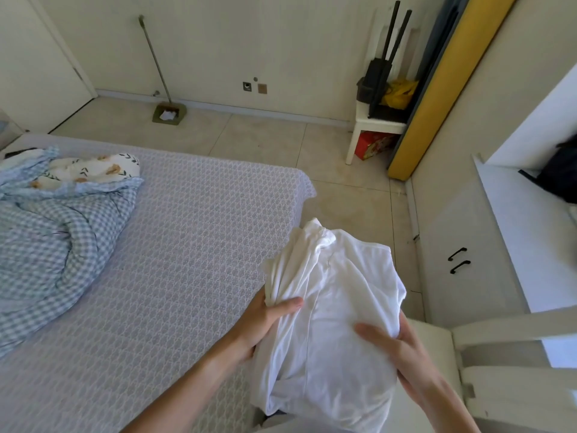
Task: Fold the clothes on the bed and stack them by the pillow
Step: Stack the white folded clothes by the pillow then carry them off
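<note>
White cotton fills the space between your hands: a crumpled white shirt (pixel 337 307) that you hold up in the air just off the bed's (pixel 187 245) right edge, near its far right corner, with its lower part hanging down past the near end of that edge. Your left hand (pixel 268 320) grasps the garment's left side, thumb laid across the front of a bunched fold and the other fingers hidden behind the cloth. Your right hand (pixel 396 342) grips the right side, thumb pressed on the front and fingers wrapped round the back edge. The shirt is not folded; its collar end points away from you, toward the floor (pixel 265 142) beyond the bed. The bed carries a pale lilac lattice-patterned cover, bare across its middle. At the bed's left edge lies a rumpled blue gingham quilt (pixel 53 232), and just beyond it, toward the far left corner, a white pillow with leaf print (pixel 96 168), the two touching. On the floor by the far wall stands a long-handled dustpan (pixel 168 112). To the right, a white stool (pixel 374 126) holds dark bags, and a white chair (pixel 487 370) stands just beside your right hand.
</note>
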